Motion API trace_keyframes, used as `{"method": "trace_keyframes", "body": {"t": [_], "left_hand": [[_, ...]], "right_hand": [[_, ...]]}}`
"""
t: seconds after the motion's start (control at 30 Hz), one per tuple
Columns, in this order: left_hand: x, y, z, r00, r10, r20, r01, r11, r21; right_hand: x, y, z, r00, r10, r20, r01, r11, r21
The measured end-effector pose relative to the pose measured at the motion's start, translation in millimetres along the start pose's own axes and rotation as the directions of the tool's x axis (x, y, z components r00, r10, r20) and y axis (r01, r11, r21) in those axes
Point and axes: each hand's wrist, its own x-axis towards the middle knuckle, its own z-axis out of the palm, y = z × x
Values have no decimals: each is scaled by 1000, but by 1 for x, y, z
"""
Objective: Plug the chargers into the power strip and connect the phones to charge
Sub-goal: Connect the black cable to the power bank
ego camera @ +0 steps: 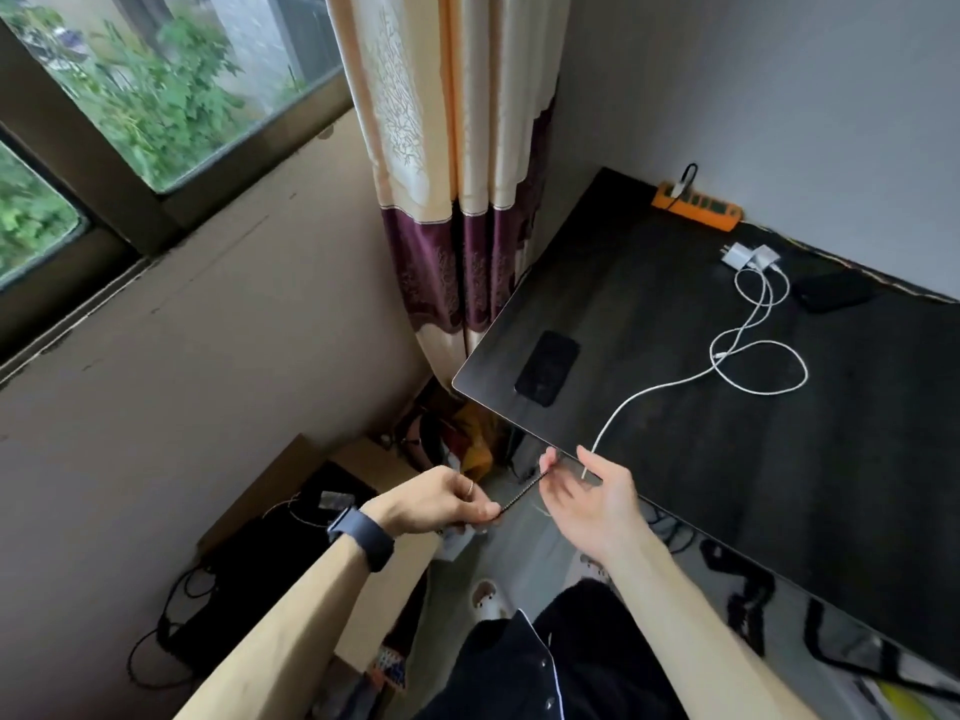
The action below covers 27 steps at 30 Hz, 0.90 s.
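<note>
An orange power strip (698, 206) lies at the back of the dark desk (857, 459) against the wall, with one dark plug in it. Two white chargers (750, 257) lie near it, their white cables (758, 356) looping toward the front edge. One black phone (547, 367) rests at the desk's left corner, another (834, 292) beside the chargers. Below the desk's front edge, my left hand (441, 504) and my right hand (592, 493) pinch the two ends of a dark braided cable (522, 495) stretched between them. A white cable end lies by my right hand.
A curtain (457, 163) hangs in the corner left of the desk. A window (156, 80) is at the upper left. On the floor below sit a cardboard box with dark gear and wires (270, 558), plus clutter under the desk corner.
</note>
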Motion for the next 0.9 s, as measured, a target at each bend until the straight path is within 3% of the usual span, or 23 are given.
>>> {"method": "trace_keyframes", "body": {"t": [0.07,0.17,0.27,0.3,0.37,0.43,0.5,0.57,0.73,0.9], "left_hand": [[-8,-13,-1,993,-66,96,62,997,34],[-18,-31,1,979,-177,99,169,983,76],[-15,-36,8,946,-313,84,287,930,232],[-11,-30,13,947,-319,48,302,929,213],[1,-11,30,957,-289,-5,286,950,-128],[13,12,50,970,-241,3,216,864,-455],[24,30,72,974,-226,-3,187,811,-554],[32,46,93,969,-243,-49,159,761,-629],[37,87,104,944,-179,-278,-128,579,-805],[23,101,123,958,-14,-287,-192,711,-677]], "right_hand": [[10,-1,-3,993,2,-114,-10,997,-71],[14,9,-8,974,-89,-207,29,961,-277],[-4,36,-19,976,-189,-105,103,833,-544],[-14,45,-25,977,-208,-36,139,761,-633],[-36,59,-42,968,-232,97,219,590,-777],[-58,67,-62,949,-243,199,285,401,-871],[-77,70,-80,926,-262,272,337,248,-908],[-93,68,-100,903,-292,315,372,164,-914],[-116,64,-148,909,-338,243,300,129,-945],[-132,60,-171,883,-412,225,318,173,-932]]}}
